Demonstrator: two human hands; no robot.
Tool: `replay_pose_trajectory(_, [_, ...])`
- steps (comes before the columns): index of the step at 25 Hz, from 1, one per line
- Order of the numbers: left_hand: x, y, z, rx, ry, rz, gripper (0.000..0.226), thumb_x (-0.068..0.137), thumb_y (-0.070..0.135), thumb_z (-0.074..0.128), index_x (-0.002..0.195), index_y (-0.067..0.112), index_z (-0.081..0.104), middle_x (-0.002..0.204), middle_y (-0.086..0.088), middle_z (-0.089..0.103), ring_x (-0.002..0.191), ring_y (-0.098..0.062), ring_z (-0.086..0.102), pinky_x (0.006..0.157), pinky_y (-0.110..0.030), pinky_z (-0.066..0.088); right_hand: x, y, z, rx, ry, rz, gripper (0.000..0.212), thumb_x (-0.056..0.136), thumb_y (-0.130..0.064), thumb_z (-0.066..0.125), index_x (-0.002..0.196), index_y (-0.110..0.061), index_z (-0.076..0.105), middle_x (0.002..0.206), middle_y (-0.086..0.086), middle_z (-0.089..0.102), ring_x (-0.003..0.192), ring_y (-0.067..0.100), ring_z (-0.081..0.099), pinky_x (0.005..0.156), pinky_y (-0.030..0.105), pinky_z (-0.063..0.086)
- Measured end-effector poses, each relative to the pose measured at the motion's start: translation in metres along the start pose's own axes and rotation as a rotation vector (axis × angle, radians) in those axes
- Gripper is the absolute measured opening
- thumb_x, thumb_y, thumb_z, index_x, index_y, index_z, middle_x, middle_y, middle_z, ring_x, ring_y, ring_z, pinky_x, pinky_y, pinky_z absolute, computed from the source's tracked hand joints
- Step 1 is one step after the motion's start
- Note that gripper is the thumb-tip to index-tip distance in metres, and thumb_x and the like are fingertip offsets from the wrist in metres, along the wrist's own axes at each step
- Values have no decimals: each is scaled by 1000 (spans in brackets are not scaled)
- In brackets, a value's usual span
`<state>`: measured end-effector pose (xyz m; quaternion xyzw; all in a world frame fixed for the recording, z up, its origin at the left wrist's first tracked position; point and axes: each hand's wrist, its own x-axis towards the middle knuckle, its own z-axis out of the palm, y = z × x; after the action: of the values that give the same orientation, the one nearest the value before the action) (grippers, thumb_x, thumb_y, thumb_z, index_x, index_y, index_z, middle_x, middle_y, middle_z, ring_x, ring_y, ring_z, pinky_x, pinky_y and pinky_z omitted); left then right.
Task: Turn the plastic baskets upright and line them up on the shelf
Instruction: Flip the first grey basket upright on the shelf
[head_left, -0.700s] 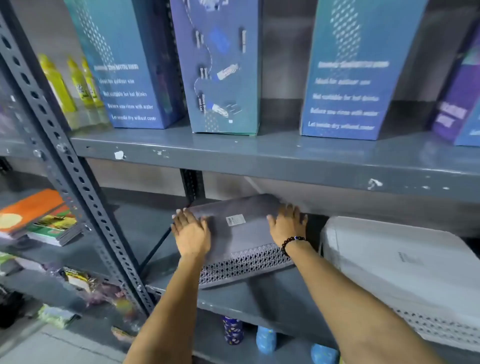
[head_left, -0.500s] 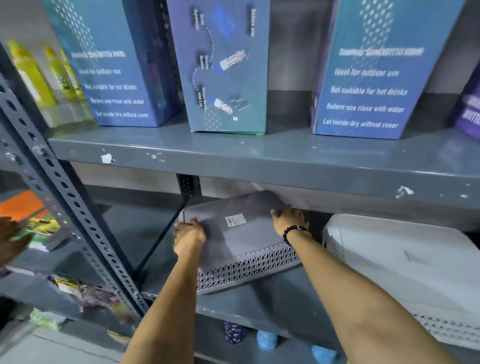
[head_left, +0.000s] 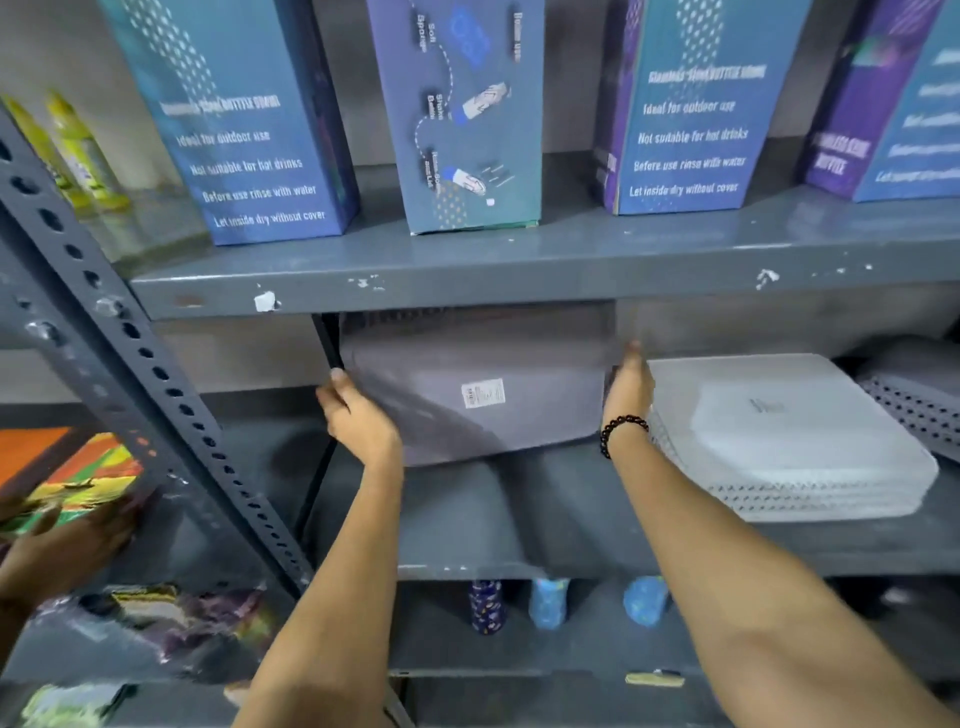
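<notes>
A grey plastic basket (head_left: 478, 384) with a white label on its base is tipped up on the middle shelf (head_left: 545, 519), its base facing me and its near edge lifted off the shelf. My left hand (head_left: 358, 421) grips its left side and my right hand (head_left: 628, 389), with a bead bracelet on the wrist, grips its right side. To the right lies a white perforated basket (head_left: 789, 436), upside down. Another grey basket (head_left: 914, 395) lies at the far right, partly cut off.
Tall blue and purple boxes (head_left: 467, 114) stand on the upper shelf (head_left: 519, 270), close above the basket. A perforated steel upright (head_left: 145, 374) slants at left. Another person's hand (head_left: 62, 545) touches colourful books (head_left: 67, 478) at left. Bottles (head_left: 545, 603) stand on the shelf below.
Both hands moved from the basket's upturned base to its sides and tipped it up, so the base now faces me and the near edge is raised.
</notes>
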<state>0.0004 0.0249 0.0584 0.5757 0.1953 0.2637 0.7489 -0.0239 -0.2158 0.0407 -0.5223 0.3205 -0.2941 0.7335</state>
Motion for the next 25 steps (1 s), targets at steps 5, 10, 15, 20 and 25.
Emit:
replay_pose_trajectory(5, [3,-36,-43,-26,1,-474,67,85,56,48,128,5,56,132,-15,60,118,-33,58,104,-44,45,14,47,-50,-36,-242,326,107,50,-83,58,141,-29,43,149,5,44,138,25,40,117,49,26])
replay_pose_trajectory(10, [2,-48,-64,94,1,-563,56,83,37,58,130,5,53,113,-11,64,78,-29,65,66,-36,51,-10,43,-61,-338,-204,344,32,97,-31,40,104,-4,55,89,7,58,94,21,56,87,38,47])
replay_pose_trajectory(15, [-17,-44,-72,129,46,-584,46,86,15,47,129,1,53,123,-12,59,94,-28,54,82,-34,47,-4,56,-65,-671,-156,294,36,95,-29,40,75,-1,51,74,10,52,72,22,51,69,35,43])
replay_pose_trajectory(20, [-28,-48,-75,250,77,-521,25,86,24,44,95,7,60,117,-17,64,88,-28,54,94,-43,49,-10,51,-70,-817,-183,254,45,100,-15,30,55,-13,30,60,4,30,58,16,34,56,24,30])
replay_pose_trajectory(25, [-32,-45,-76,334,80,-471,34,91,24,43,107,1,63,119,-19,64,93,-30,57,96,-42,46,-6,55,-73,-695,-120,270,41,96,-14,38,55,-9,35,58,4,31,50,15,28,48,27,23])
